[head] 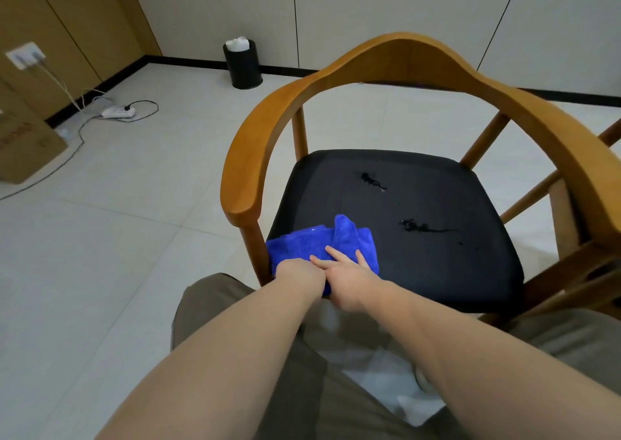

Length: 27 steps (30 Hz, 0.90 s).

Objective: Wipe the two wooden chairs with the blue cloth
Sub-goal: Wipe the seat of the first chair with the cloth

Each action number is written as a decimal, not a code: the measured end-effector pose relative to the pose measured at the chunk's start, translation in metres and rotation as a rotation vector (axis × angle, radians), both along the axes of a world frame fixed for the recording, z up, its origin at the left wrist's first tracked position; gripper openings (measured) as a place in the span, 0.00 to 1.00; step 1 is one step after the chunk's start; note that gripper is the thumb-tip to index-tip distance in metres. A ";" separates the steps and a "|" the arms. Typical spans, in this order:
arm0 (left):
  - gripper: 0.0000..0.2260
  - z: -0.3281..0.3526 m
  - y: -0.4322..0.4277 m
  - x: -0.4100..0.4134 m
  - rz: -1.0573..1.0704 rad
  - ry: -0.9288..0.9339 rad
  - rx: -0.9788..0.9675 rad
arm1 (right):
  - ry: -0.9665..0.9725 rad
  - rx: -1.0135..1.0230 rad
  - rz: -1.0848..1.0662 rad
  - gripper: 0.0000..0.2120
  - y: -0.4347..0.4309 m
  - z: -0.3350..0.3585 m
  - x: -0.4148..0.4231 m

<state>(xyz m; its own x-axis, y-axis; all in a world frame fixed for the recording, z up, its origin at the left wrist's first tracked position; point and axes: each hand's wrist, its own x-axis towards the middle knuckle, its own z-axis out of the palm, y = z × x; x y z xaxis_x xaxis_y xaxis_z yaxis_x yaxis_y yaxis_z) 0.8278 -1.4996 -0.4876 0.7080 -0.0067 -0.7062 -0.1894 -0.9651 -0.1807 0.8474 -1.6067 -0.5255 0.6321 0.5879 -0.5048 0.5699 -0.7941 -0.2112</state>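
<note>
Head view | blue cloth point(302, 246) at chair seat point(437, 271) front-left | left hand point(299, 276) grips it, right hand point(349, 276) presses flat | risk: bunched cloth smears spills point(416, 226) mid-seat

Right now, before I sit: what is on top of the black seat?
Two wet spills lie bare on the black seat. The blue cloth sits front left under the left hand and right hand; anything beneath it is covered.

Black bin point(242, 66) by the wall, white power strip point(118, 113), cardboard box point(27, 150)
</note>
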 end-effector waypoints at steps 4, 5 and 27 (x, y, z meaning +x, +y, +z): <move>0.22 0.010 -0.006 -0.005 0.004 0.070 -0.046 | 0.035 -0.003 -0.007 0.32 -0.007 0.007 -0.005; 0.21 0.014 -0.005 -0.003 -0.004 0.101 -0.057 | 0.057 0.009 -0.024 0.30 -0.010 0.009 -0.003; 0.14 0.162 -0.013 0.185 0.014 -0.178 -0.219 | 0.017 0.435 -0.521 0.06 -0.050 0.153 0.159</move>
